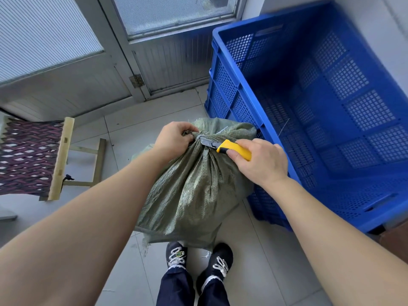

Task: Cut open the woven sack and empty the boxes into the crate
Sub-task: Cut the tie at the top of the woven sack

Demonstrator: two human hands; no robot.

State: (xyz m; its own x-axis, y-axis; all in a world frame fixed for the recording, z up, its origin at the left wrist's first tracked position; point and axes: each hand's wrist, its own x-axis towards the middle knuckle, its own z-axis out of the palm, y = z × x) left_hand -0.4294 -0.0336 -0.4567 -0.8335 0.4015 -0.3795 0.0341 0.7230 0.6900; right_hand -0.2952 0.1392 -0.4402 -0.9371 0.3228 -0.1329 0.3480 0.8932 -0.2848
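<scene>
Two hands | our left hand point(174, 138) clenches the woven sack point(194, 191) at its neck | our right hand point(260, 162) grips the knife point(229, 147), blade beside that fist | a slip could cut us

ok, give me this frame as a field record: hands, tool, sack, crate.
left hand: grips the sack's bunched neck
right hand: holds the utility knife
utility knife: yellow handle, blade at the tied neck
sack: green woven, tied shut, upright
crate: blue, perforated, right of sack, no boxes seen inside
</scene>
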